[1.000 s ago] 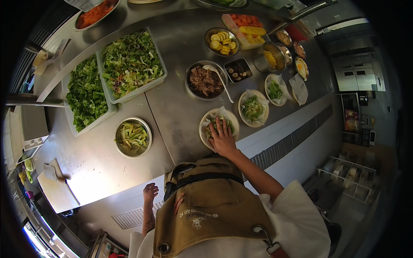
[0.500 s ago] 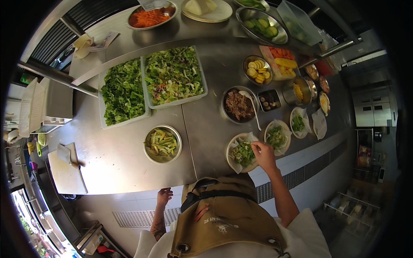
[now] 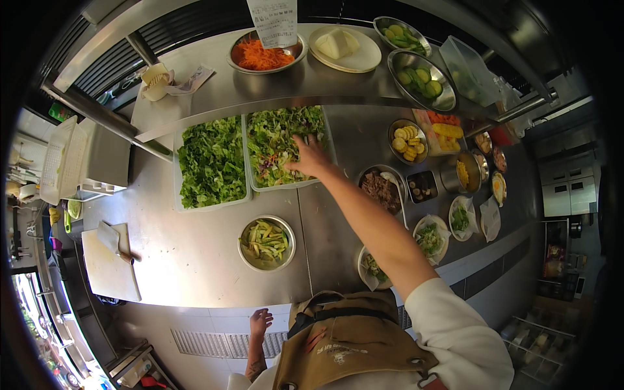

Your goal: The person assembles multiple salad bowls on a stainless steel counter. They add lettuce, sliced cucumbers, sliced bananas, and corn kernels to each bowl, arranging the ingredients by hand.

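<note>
Right hand (image 3: pixel 312 160) has moved from the paper-lined bowl (image 3: pixel 359 266) to ruffled salad (image 3: pixel 273 140) in rectangular plastic tub (image 3: pixel 281 188), grip splayed loose.

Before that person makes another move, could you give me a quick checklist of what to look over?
1. Right hand at the mixed salad, fingers spread: ok.
2. Leaves gripped in that hand: cannot tell.
3. Left hand away from the food, low in front of the counter: ok.
4. Nearest lined bowl fully in sight: not ok, the right arm hides part of it.
5. Spoon lying in the meat bowl: ok.
</note>
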